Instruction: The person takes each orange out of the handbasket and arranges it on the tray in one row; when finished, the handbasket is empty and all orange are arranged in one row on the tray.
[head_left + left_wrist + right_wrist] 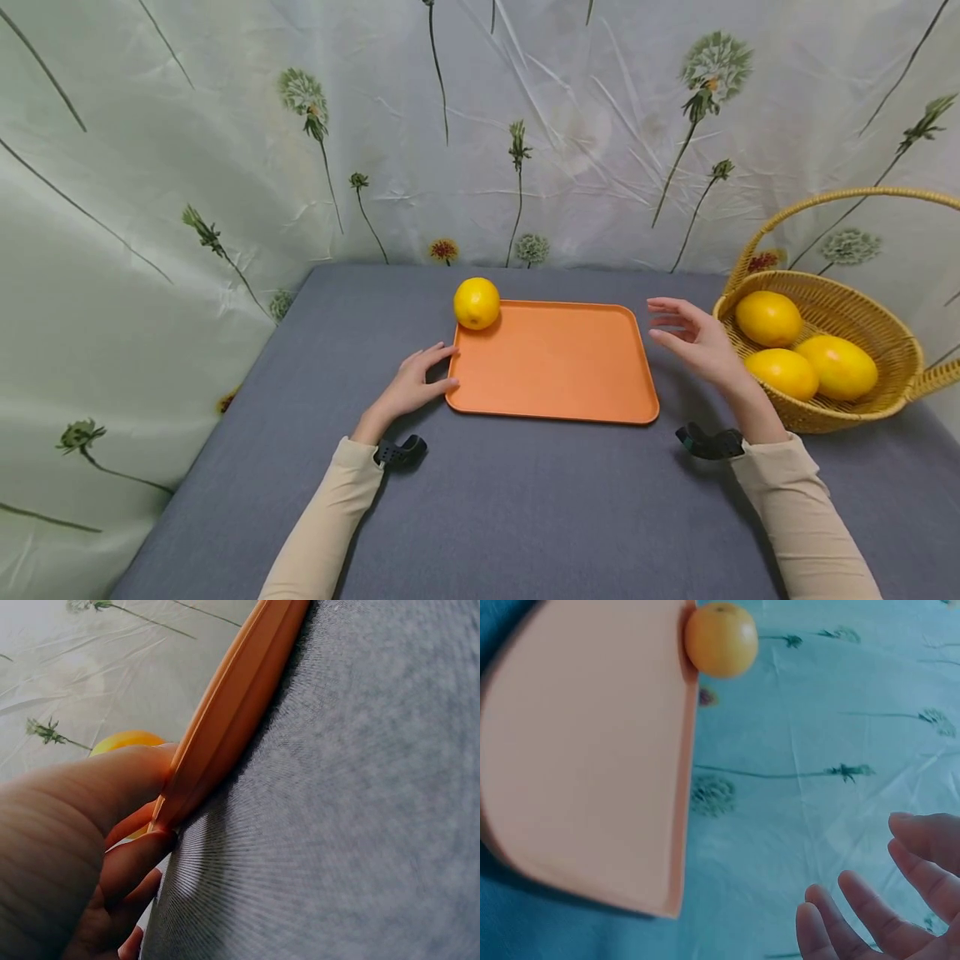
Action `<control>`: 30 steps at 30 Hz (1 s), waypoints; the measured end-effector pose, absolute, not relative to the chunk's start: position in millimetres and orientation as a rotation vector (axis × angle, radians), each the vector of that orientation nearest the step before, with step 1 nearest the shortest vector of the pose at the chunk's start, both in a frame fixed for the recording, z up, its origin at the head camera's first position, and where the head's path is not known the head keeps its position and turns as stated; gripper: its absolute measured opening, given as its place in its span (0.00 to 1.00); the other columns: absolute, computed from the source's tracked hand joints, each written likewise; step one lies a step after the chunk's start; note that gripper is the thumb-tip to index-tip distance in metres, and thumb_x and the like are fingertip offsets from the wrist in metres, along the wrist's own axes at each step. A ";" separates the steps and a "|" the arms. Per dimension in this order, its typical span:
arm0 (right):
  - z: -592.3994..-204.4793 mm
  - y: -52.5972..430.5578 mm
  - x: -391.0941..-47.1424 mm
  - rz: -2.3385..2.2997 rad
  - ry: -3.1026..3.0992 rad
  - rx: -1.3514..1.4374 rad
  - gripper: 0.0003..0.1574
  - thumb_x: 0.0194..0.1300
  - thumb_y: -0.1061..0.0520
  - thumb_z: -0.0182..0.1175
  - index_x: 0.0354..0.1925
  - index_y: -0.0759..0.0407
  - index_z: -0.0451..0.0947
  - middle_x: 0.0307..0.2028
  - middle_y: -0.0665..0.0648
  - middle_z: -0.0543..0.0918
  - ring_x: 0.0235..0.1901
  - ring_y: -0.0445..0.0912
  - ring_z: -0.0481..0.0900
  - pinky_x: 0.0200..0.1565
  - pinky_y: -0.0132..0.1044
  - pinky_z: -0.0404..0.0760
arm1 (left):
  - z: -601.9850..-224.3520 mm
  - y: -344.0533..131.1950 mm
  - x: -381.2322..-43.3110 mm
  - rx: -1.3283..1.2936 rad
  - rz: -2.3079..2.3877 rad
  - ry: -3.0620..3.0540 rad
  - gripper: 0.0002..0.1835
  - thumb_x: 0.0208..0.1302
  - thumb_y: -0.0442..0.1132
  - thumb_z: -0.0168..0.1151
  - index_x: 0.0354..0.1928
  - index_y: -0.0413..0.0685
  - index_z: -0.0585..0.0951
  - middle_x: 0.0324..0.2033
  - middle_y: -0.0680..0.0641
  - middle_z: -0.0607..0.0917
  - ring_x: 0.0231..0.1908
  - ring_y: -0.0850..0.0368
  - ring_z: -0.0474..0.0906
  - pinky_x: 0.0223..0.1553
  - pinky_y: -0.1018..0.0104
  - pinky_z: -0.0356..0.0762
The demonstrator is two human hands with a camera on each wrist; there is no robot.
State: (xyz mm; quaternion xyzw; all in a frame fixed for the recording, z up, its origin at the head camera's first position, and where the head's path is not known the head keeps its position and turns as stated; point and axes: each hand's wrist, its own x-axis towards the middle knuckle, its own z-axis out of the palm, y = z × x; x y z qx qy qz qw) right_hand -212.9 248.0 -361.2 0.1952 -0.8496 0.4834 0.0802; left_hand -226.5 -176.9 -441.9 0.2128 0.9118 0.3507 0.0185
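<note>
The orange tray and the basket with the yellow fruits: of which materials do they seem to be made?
The orange tray: probably plastic, smooth and matte, judging by its even colour and moulded, rounded corners. The basket: wicker-like, perhaps rattan, with a slight sheen; its woven strands are visible.

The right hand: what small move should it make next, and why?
Probably reach right, into the basket, for a fruit. The right hand is empty and close to that basket, which holds three. The tray bears only one fruit, with room beside it, and the left hand touches the tray's left edge.
</note>
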 end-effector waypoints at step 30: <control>-348.3 328.7 -189.0 1.404 -2.526 0.281 0.25 0.65 0.64 0.55 0.56 0.42 0.72 0.44 0.26 0.73 0.43 0.20 0.72 0.39 0.10 0.71 | -443.7 -177.1 -225.6 0.649 1.086 2.838 0.31 0.60 0.46 0.63 0.65 0.46 0.69 0.66 0.37 0.68 0.69 0.38 0.59 0.68 0.37 0.50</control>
